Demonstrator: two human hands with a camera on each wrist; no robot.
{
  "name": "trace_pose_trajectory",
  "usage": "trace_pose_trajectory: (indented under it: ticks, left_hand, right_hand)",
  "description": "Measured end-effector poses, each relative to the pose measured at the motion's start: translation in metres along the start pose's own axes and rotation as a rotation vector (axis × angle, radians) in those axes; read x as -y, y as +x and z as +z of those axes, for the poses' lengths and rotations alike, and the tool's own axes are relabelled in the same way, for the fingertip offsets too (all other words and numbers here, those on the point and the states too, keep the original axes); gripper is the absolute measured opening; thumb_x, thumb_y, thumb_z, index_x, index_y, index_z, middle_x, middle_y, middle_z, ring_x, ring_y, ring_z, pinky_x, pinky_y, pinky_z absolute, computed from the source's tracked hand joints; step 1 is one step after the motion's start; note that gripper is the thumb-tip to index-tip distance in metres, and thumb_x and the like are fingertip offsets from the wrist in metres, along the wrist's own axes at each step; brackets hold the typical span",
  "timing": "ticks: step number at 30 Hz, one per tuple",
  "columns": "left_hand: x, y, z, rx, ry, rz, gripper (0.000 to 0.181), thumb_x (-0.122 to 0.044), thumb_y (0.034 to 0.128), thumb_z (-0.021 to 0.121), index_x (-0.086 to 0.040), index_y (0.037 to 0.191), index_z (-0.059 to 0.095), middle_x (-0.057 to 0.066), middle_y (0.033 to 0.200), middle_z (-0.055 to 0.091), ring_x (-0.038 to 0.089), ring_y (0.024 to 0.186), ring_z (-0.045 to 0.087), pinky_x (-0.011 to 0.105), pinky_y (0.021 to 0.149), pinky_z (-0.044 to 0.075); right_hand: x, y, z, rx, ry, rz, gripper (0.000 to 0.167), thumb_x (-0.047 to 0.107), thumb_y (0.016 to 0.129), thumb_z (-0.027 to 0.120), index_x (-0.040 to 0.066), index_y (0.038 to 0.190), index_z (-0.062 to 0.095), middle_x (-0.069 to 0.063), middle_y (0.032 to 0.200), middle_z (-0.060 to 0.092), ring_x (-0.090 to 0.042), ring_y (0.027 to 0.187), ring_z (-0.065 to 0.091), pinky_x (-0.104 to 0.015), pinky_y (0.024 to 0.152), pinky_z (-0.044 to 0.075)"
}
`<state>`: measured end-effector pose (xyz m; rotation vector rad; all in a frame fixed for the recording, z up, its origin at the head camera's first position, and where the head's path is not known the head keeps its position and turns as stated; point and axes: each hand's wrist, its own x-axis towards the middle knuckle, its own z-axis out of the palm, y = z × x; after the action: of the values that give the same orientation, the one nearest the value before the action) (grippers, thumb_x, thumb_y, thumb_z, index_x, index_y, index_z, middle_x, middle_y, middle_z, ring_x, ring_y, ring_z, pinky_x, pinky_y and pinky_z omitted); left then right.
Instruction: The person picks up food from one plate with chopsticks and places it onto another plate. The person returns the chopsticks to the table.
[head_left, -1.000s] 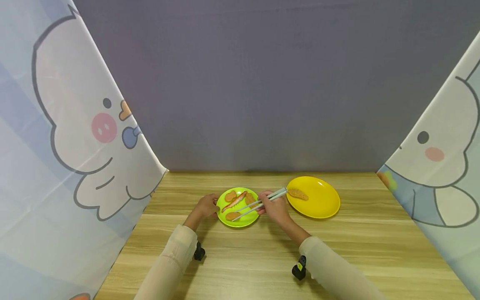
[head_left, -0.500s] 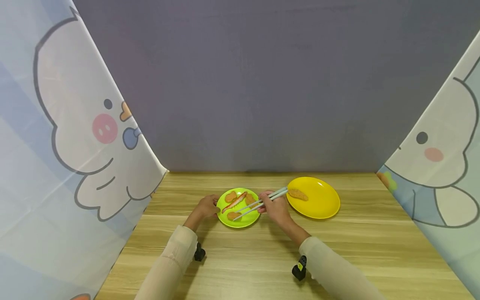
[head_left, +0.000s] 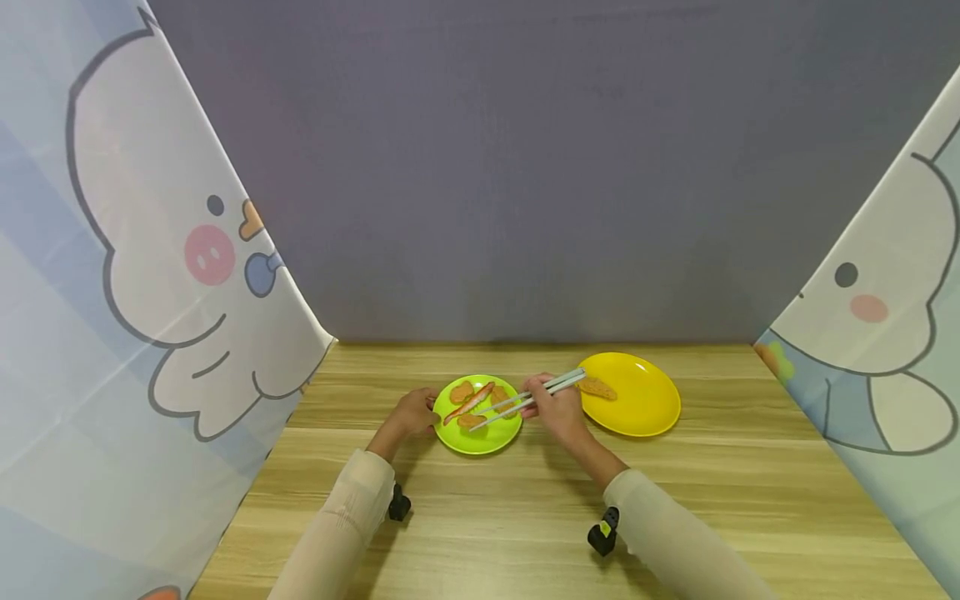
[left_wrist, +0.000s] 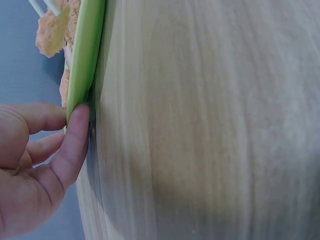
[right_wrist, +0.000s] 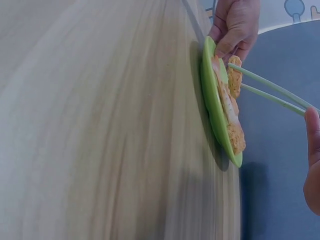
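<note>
The left hand (head_left: 414,412) pinches the rim of the green plate (head_left: 491,446) between thumb and fingers, also plain in the left wrist view (left_wrist: 37,165). Chopsticks (head_left: 528,398) lie in the grip of the right hand (head_left: 557,410). Between their tips is a breaded nugget (head_left: 472,422), and both wrist views show this nugget (left_wrist: 51,34) (right_wrist: 234,77) raised off the plate. A red and white shrimp or crab piece (head_left: 469,403), another nugget (head_left: 461,392) and a breaded piece (head_left: 502,402) rest on the green plate.
Right of the right hand, a yellow plate (head_left: 637,400) bears one breaded piece (head_left: 597,388) at its left side. A grey wall (head_left: 540,208) stands behind the wooden table (head_left: 510,533), with cartoon-printed cloth on both sides.
The right hand and chopsticks have moved slightly up and to the right. The near nugget has come off the plate between the tips. The left hand stays on the rim.
</note>
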<state>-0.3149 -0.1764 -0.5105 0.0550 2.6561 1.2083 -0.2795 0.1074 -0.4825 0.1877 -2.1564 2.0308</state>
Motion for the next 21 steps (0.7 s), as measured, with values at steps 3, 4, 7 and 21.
trace_pose_trajectory:
  ticks: [3,4,7,21]
  left_hand:
    - [-0.001,-0.001,0.0,0.004,-0.009,0.003,0.044,0.003,0.0873,0.067,0.0,0.131,0.062,0.018,0.114,0.067,0.022,0.088,0.07,0.032,0.069,0.064]
    - [-0.002,-0.001,0.0,0.006,-0.01,0.005,0.044,0.003,0.0872,0.067,0.0,0.131,0.062,0.018,0.114,0.067,0.022,0.088,0.07,0.032,0.069,0.064]
    - [-0.002,-0.002,0.0,0.008,-0.013,0.005,0.044,0.003,0.0871,0.067,0.0,0.131,0.062,0.018,0.114,0.067,0.023,0.089,0.07,0.032,0.07,0.064]
    - [-0.003,-0.003,-0.002,0.001,-0.007,0.021,0.046,0.005,0.0849,0.067,0.003,0.13,0.061,0.02,0.111,0.068,0.023,0.085,0.07,0.032,0.068,0.064]
  right_hand:
    - [0.002,0.001,-0.005,-0.004,0.007,-0.011,0.03,0.014,0.103,0.057,-0.013,0.094,0.068,-0.031,0.08,0.071,-0.016,0.054,0.072,-0.044,0.058,0.062]
    - [0.003,0.001,-0.007,-0.007,0.01,-0.015,0.03,0.014,0.103,0.057,-0.014,0.095,0.067,-0.03,0.079,0.071,-0.015,0.054,0.072,-0.042,0.057,0.063]
    - [0.004,0.002,-0.013,-0.018,0.024,-0.023,0.032,0.012,0.103,0.057,-0.018,0.097,0.066,-0.03,0.079,0.071,-0.015,0.054,0.072,-0.037,0.056,0.063]
    - [0.012,0.009,-0.058,-0.106,0.045,0.026,0.038,0.021,0.104,0.058,-0.017,0.105,0.065,-0.003,0.076,0.07,-0.012,0.059,0.073,-0.032,0.059,0.063]
